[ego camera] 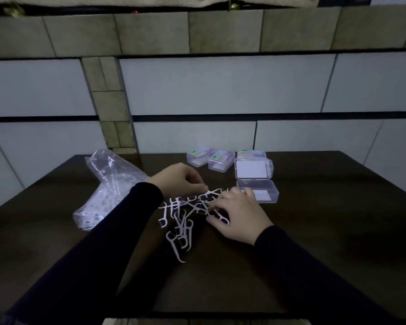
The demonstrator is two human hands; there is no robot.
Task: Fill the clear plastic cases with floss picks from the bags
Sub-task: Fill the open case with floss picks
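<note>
Loose floss picks [185,219] lie scattered on the near table [314,254]. The right hand [239,216] pinches picks from the pile; the left hand [178,179], fingers curled, seems to pinch one. This looks like gathering; next comes loading the open case [258,190] just beyond. The bag [108,184] lies far left.

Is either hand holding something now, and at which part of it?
The left hand pinches a floss pick at one end; the right hand rests on the pile, hold unclear.

Both hands, left [176,178] and right [238,215], pinch at floss picks [185,216] heaped mid-table [314,254]; bag [108,184] far left, cases [256,179] far right.
</note>
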